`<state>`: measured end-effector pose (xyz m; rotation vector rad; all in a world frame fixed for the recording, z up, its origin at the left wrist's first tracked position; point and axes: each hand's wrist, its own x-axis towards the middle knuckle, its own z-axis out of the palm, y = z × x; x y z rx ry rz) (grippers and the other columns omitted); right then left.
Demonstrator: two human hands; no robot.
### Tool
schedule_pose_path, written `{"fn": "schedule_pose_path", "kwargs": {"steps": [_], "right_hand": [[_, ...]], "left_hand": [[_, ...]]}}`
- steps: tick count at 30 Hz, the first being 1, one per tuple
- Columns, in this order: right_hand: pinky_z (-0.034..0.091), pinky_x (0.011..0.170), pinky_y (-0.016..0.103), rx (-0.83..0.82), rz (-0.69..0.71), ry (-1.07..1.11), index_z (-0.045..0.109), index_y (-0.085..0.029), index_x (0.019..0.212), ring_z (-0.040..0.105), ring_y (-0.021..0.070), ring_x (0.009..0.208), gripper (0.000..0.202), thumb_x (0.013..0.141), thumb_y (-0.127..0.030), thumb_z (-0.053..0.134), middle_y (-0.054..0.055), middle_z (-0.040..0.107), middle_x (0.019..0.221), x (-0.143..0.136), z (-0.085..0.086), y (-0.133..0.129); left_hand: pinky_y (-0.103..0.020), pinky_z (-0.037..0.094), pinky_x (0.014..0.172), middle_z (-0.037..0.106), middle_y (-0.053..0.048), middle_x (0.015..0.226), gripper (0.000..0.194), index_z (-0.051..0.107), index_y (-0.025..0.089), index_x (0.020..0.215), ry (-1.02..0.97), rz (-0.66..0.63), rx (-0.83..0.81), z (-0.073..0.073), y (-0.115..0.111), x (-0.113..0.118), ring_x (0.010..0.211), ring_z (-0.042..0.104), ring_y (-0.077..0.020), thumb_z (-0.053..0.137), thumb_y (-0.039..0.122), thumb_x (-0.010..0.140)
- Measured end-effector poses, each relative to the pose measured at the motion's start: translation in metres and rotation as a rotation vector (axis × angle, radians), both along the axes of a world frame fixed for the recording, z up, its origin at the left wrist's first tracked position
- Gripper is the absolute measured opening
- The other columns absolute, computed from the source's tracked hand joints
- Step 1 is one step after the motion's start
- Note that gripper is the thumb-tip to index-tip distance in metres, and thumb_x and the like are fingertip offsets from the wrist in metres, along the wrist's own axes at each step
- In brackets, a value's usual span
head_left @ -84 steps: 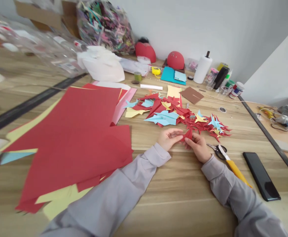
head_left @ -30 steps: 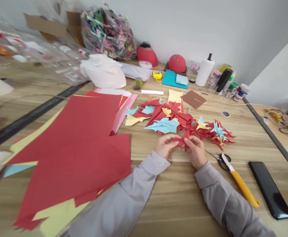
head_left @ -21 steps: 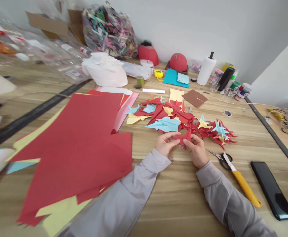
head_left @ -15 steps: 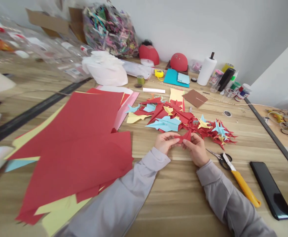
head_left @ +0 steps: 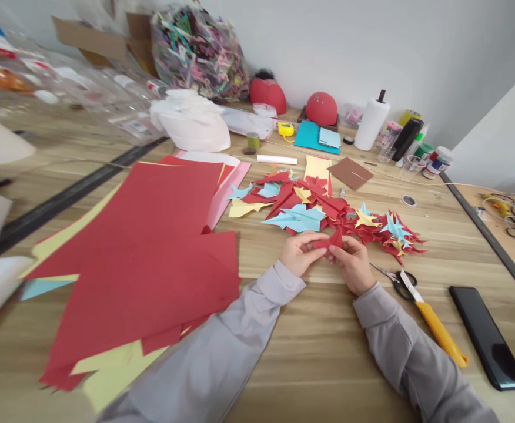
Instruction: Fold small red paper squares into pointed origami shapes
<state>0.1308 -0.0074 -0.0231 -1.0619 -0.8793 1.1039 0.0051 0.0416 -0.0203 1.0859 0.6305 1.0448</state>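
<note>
Between my two hands is a small folded red paper (head_left: pixel 335 238) with a pointed flap standing up. My left hand (head_left: pixel 300 253) pinches its left end between thumb and fingers. On the other side my right hand (head_left: pixel 353 262) grips the right end, its thumb pressed on the front. Parts of the fold are hidden behind my fingers. Just beyond the hands lies a heap of folded red, blue and yellow paper pieces, among them a blue paper plane (head_left: pixel 299 218) and a blue folded bird shape (head_left: pixel 394 228).
Large red paper sheets (head_left: pixel 151 282) cover the left of the table. To the right lie scissors (head_left: pixel 401 282), a yellow-handled knife (head_left: pixel 440 335) and a black phone (head_left: pixel 489 338). A white paper roll (head_left: pixel 371 124), jars and a yellow tape measure (head_left: pixel 285 129) stand behind.
Both hands stay on the red paper with nearly the same grip. The whole view has shifted slightly, with things appearing a little further right.
</note>
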Motion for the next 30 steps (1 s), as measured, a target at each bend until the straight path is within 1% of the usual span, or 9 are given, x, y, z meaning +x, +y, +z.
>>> {"fn": "schedule_pose_path", "kwargs": {"steps": [3, 7, 10, 12, 15, 18, 20, 27, 30], "right_hand": [[0.041, 0.05, 0.024, -0.016, 0.02, 0.023, 0.065, -0.019, 0.076, 0.052, 0.0109, 0.052, 0.012, 0.067, -0.025, 0.069, -0.001, 0.061, 0.062, 0.0004, 0.0006, 0.0001], [0.041, 0.05, 0.024, -0.025, 0.04, 0.08, 0.064, -0.019, 0.073, 0.052, 0.0106, 0.052, 0.008, 0.069, -0.025, 0.067, -0.001, 0.06, 0.062, 0.0011, 0.0006, 0.0004], [0.041, 0.051, 0.025, -0.037, 0.034, 0.054, 0.064, -0.019, 0.074, 0.052, 0.0108, 0.052, 0.009, 0.069, -0.026, 0.067, -0.001, 0.061, 0.064, 0.0013, 0.0003, 0.0009], [0.041, 0.051, 0.025, -0.032, 0.027, 0.025, 0.065, -0.019, 0.075, 0.052, 0.0109, 0.053, 0.01, 0.068, -0.027, 0.068, 0.0, 0.062, 0.064, 0.0014, -0.0001, 0.0014], [0.041, 0.051, 0.025, -0.02, 0.008, 0.009, 0.065, -0.019, 0.075, 0.053, 0.011, 0.054, 0.012, 0.066, -0.026, 0.07, 0.0, 0.063, 0.066, 0.0017, -0.0012, 0.002], [0.042, 0.052, 0.025, -0.011, 0.005, 0.019, 0.065, -0.019, 0.075, 0.054, 0.011, 0.055, 0.012, 0.066, -0.024, 0.071, 0.0, 0.063, 0.066, 0.0021, -0.0023, 0.002], [0.042, 0.053, 0.025, -0.015, 0.007, 0.03, 0.065, -0.019, 0.074, 0.054, 0.0111, 0.055, 0.011, 0.066, -0.024, 0.07, 0.0, 0.063, 0.065, 0.0021, -0.0026, 0.0016], [0.041, 0.051, 0.024, -0.056, 0.027, 0.093, 0.062, -0.018, 0.07, 0.055, 0.0116, 0.054, 0.009, 0.067, -0.024, 0.069, 0.0, 0.064, 0.065, 0.001, 0.002, -0.0001], [0.042, 0.052, 0.025, -0.047, 0.058, 0.031, 0.063, -0.018, 0.071, 0.055, 0.0119, 0.055, 0.011, 0.07, -0.028, 0.067, 0.001, 0.063, 0.064, 0.001, 0.003, -0.0003]], "left_hand": [[-0.024, 0.053, 0.053, 0.06, -0.005, 0.08, 0.02, 0.069, 0.013, 0.078, 0.04, -0.015, 0.082, -0.0003, 0.0001, -0.0001, 0.062, 0.059, -0.0126, 0.072, 0.019, 0.058], [-0.024, 0.052, 0.052, 0.058, -0.004, 0.078, 0.013, 0.068, 0.013, 0.068, 0.057, 0.014, 0.101, -0.004, 0.0022, -0.001, 0.06, 0.057, -0.0114, 0.072, 0.018, 0.057], [-0.025, 0.053, 0.054, 0.059, -0.005, 0.081, 0.007, 0.067, 0.013, 0.058, 0.078, 0.034, 0.102, -0.0064, 0.0027, -0.002, 0.062, 0.056, -0.0118, 0.072, 0.017, 0.055], [-0.025, 0.053, 0.056, 0.059, -0.006, 0.083, 0.007, 0.067, 0.012, 0.057, 0.068, 0.033, 0.092, -0.0065, 0.0023, -0.0022, 0.064, 0.057, -0.0128, 0.072, 0.017, 0.055], [-0.025, 0.053, 0.056, 0.061, -0.005, 0.078, 0.013, 0.068, 0.013, 0.064, 0.007, 0.03, 0.019, -0.0045, 0.0011, -0.0012, 0.065, 0.058, -0.0134, 0.073, 0.02, 0.055], [-0.025, 0.053, 0.054, 0.062, -0.001, 0.069, 0.032, 0.066, 0.013, 0.085, -0.021, 0.022, -0.091, -0.0021, 0.0002, 0.0003, 0.058, 0.06, -0.012, 0.074, 0.021, 0.055], [-0.026, 0.053, 0.054, 0.063, -0.001, 0.067, 0.041, 0.064, 0.012, 0.092, 0.005, 0.008, -0.121, -0.0014, 0.0, 0.0009, 0.055, 0.061, -0.0124, 0.076, 0.022, 0.054], [-0.027, 0.052, 0.052, 0.065, -0.002, 0.056, 0.034, 0.064, 0.01, 0.082, 0.057, 0.009, -0.123, -0.0017, 0.0005, 0.0014, 0.052, 0.062, -0.0147, 0.076, 0.023, 0.053], [-0.026, 0.05, 0.048, 0.065, -0.001, 0.056, 0.035, 0.063, 0.01, 0.082, 0.062, 0.041, -0.115, -0.0019, 0.0011, 0.0009, 0.049, 0.061, -0.015, 0.077, 0.022, 0.051]]}}
